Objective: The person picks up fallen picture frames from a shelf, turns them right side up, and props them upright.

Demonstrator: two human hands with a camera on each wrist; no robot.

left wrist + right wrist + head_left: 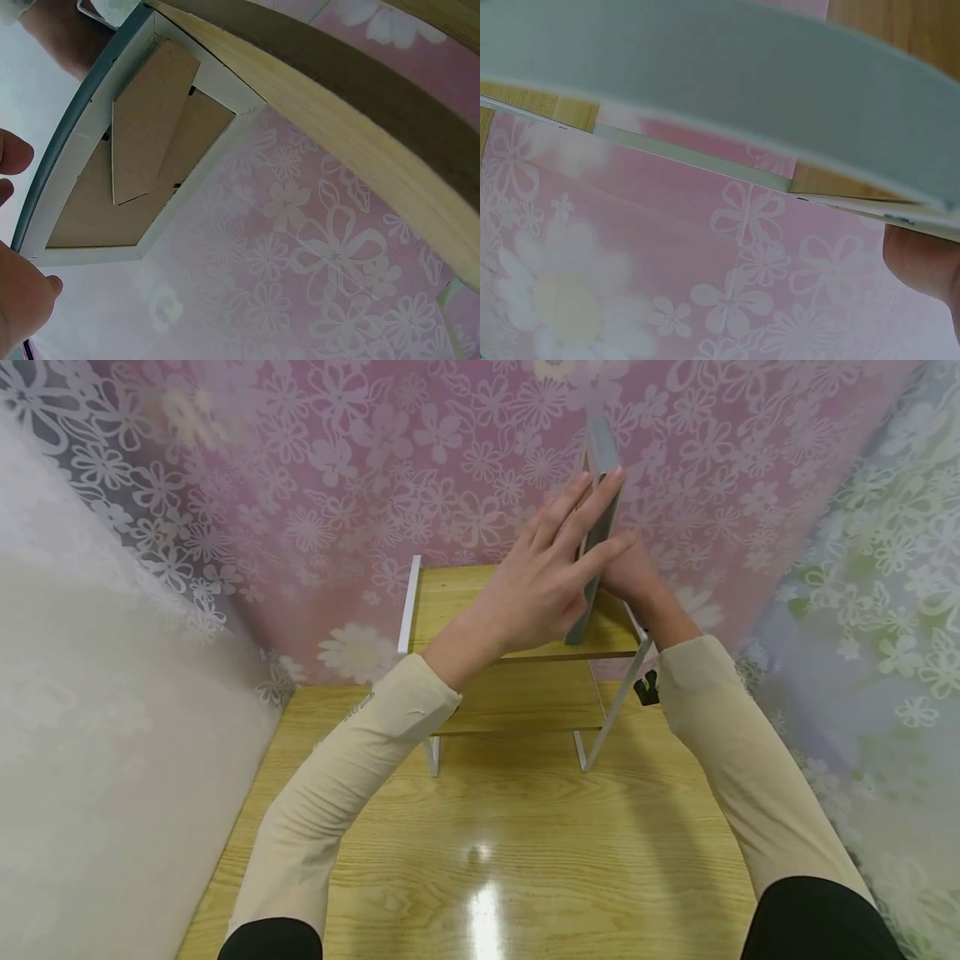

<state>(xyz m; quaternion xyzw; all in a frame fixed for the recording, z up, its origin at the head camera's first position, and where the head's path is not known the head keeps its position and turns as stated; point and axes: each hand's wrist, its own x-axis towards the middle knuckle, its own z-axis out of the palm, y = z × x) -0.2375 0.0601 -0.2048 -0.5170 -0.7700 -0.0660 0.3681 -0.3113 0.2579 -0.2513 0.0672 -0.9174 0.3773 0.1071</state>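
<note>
A picture frame (600, 539) stands on edge, tilted, on the wooden top of a small two-tier shelf (465, 589). Its brown backing board (94, 206) and folded stand flap (150, 120) face the left wrist camera. Against the frame's near edge lies my left hand (536, 572), fingers extended and mostly straight, one crossing over the edge. On the frame's far right side is my right hand (633, 572), its fingers largely hidden behind the frame and the left hand. The right wrist view shows only a fingertip (922, 262) beside a pale edge.
White metal legs (618, 706) carry the shelf, with a lower wooden board (525, 697) underneath. A small black object (647, 687) shows by the right sleeve. Pink flowered wall covering (300, 510) rises behind; pale walls flank the shiny wooden floor (480, 827).
</note>
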